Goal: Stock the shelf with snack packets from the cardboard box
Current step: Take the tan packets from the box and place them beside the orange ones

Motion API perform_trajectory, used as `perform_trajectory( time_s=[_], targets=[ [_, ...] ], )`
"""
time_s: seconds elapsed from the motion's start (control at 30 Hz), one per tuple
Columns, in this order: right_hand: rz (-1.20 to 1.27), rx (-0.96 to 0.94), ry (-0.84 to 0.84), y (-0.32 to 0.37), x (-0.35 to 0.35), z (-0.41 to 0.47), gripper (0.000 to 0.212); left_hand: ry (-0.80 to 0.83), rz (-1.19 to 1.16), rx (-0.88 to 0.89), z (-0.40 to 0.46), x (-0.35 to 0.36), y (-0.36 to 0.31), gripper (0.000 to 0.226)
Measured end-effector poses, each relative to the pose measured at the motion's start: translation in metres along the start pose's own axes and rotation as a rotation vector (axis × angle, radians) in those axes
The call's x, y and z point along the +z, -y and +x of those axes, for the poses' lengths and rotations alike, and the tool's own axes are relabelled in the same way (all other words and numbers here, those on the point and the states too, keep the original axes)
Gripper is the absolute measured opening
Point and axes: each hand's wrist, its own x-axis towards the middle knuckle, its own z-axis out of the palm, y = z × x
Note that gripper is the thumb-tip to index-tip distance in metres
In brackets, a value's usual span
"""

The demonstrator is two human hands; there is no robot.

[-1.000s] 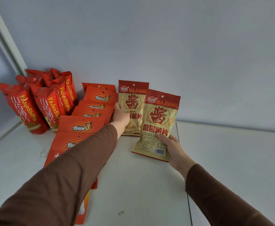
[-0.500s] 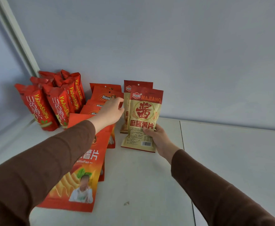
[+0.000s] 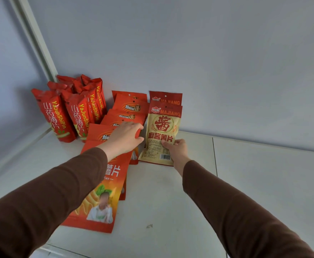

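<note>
A beige-and-red MAJIANG snack packet (image 3: 163,125) stands tilted on the white shelf (image 3: 254,183). My right hand (image 3: 176,151) grips its lower right part. It leans just in front of a second MAJIANG packet (image 3: 165,98) by the back wall. To the left runs a row of overlapping flat red packets (image 3: 130,107). My left hand (image 3: 124,136) reaches over that row, fingers and thumb closed on the right edge of one red packet. The cardboard box is out of view.
Several tall red YaJunShiPin packets (image 3: 53,114) stand upright in the back left corner beside a white post (image 3: 35,40). A large red packet (image 3: 100,202) lies flat at the front of the row, under my left sleeve. The shelf has a seam (image 3: 214,155) to the right.
My right hand has carried the beige packet left and back, up against the second one. My left hand left the rear beige packet and moved onto the red row.
</note>
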Motion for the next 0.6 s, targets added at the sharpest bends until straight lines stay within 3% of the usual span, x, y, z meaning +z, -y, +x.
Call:
perform_trajectory(
  time_s=[0.17,0.33,0.47,0.6],
  targets=[
    [-0.081,-0.057,-0.037,0.001,-0.002,-0.003,0.053,-0.012,0.001,0.001,-0.004,0.002,-0.005,0.045],
    [-0.204,-0.179,-0.106,0.000,-0.018,-0.010,0.075,-0.058,0.019,-0.003,-0.018,-0.001,-0.009,0.052],
    [-0.466,-0.432,-0.137,0.004,-0.033,-0.028,0.062,-0.118,0.003,-0.050,-0.043,-0.003,-0.013,0.051],
    [-0.790,-0.727,0.073,0.008,-0.034,-0.064,0.043,-0.197,0.020,-0.128,-0.089,-0.005,-0.022,0.050]
  ],
)
